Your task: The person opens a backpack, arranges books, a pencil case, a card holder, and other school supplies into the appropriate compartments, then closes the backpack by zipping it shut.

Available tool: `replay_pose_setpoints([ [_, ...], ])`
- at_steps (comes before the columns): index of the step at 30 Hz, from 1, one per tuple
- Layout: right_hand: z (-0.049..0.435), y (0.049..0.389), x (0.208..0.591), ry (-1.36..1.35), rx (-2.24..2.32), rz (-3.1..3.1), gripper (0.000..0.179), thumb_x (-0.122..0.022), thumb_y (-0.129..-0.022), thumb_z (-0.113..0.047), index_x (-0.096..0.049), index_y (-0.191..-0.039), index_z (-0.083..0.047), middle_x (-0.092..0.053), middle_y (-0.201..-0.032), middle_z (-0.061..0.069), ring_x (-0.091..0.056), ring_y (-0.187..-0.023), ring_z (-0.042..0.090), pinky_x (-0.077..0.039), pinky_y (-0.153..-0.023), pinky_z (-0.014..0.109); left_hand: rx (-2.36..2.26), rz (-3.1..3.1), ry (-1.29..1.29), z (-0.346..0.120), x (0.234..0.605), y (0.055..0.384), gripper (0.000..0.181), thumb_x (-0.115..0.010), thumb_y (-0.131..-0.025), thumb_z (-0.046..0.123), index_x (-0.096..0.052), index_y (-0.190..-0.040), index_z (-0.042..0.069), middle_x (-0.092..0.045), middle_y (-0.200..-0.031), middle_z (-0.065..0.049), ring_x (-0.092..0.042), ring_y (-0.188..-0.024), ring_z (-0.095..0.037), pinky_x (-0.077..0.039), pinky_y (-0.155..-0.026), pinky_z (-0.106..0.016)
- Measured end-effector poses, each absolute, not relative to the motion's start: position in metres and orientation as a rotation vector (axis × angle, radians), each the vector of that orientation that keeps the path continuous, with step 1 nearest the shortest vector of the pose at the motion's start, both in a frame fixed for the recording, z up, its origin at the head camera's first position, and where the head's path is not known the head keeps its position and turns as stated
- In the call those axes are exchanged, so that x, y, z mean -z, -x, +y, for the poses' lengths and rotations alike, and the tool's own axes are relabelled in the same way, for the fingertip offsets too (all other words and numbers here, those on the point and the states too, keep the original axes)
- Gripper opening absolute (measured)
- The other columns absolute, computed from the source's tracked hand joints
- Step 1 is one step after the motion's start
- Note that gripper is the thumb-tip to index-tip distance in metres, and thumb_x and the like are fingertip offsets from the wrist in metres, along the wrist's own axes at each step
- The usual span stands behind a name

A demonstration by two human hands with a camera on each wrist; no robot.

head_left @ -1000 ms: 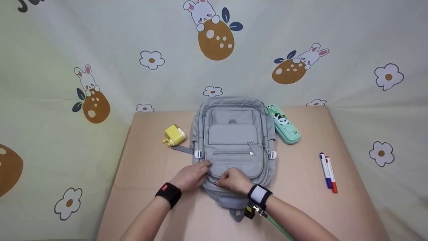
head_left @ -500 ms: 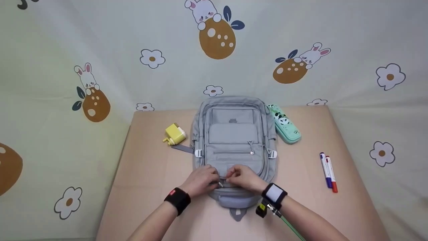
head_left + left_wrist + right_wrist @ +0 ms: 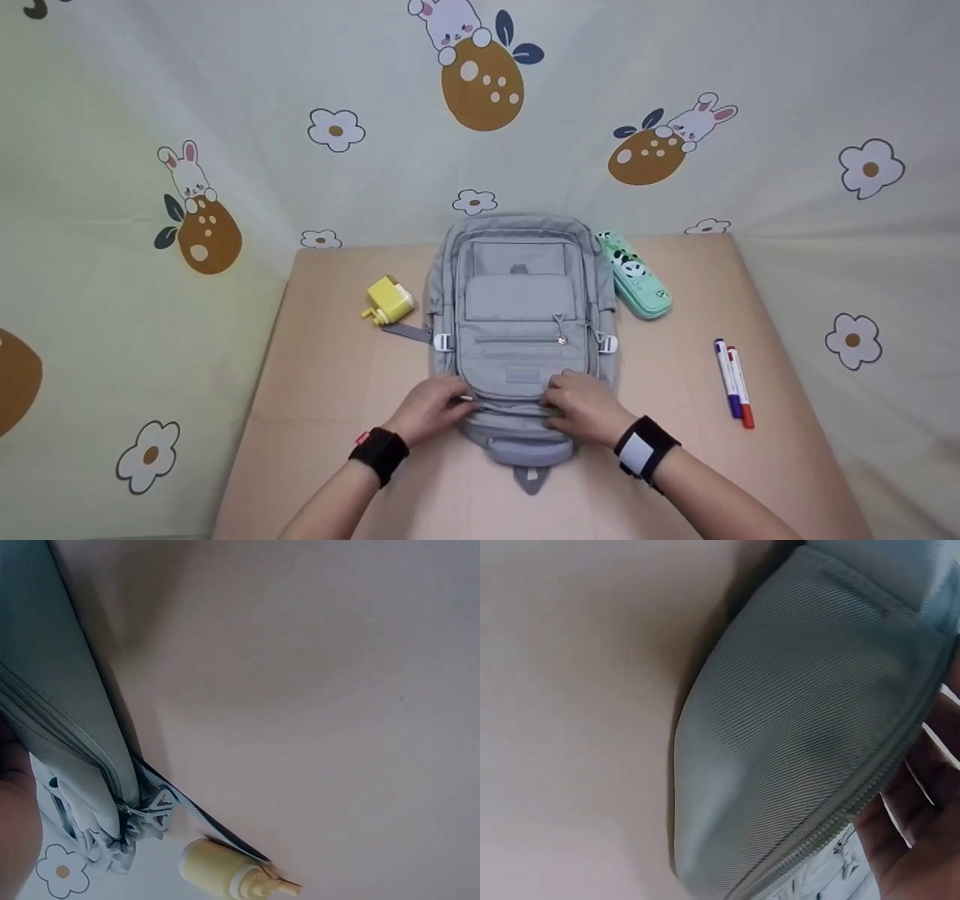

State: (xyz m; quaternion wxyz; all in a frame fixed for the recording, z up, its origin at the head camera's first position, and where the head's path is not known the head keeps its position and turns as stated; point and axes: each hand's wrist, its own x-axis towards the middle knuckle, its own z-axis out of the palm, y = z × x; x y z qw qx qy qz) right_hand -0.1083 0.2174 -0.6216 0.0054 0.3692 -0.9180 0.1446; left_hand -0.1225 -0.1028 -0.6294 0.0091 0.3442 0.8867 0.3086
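A grey backpack lies on its back, top handle nearest the person. At its lower left edge my left hand pinches a small silvery zipper pull. My right hand holds the bag's edge across from it, fingers bent in at the seam. In the right wrist view, the fingers reach behind the edge of the zipper, spread apart, their tips hidden. Only a bit of the left hand shows in the left wrist view, beside a zipped side of the bag.
Left of the bag stands a yellow crank sharpener, close to a grey strap. A green panda pencil case touches the right side. Two markers, blue and red, lie at the table's right.
Both hands came together near the middle of the bag's near edge, then parted. The left went back left with the zipper pull; the right moved further right to the opposite edge.
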Motion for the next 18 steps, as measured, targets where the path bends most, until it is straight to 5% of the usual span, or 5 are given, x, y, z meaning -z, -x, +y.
replay_pose_setpoints([
  [12, 0.209, 0.106, 0.634, -1.137, -0.286, -2.639, 0.013, -0.078, -0.084, -0.019, -0.067, -0.079, -0.015, -0.059, -0.078, -0.003, -0.055, -0.07, 0.017, -0.048, -0.059, 0.034, -0.91, 2.747, -0.964, -0.106, 0.619, 0.123, 0.011, -0.075, -0.089, 0.009, -0.072, -0.096, 0.017, -0.067, -0.096, 0.008, -0.059, -0.09, -0.011, -0.051, -0.081, -0.032],
  [18, 0.212, 0.104, 0.636, -1.124, -0.319, -2.607, 0.012, -0.078, -0.085, -0.018, -0.067, -0.081, -0.014, -0.06, -0.077, -0.003, -0.056, -0.068, 0.016, -0.048, -0.055, 0.032, -0.827, 2.766, -1.018, -0.107, 0.618, 0.126, 0.009, -0.076, -0.092, 0.015, -0.078, -0.101, 0.015, -0.071, -0.097, 0.006, -0.062, -0.094, -0.014, -0.051, -0.084, -0.034],
])
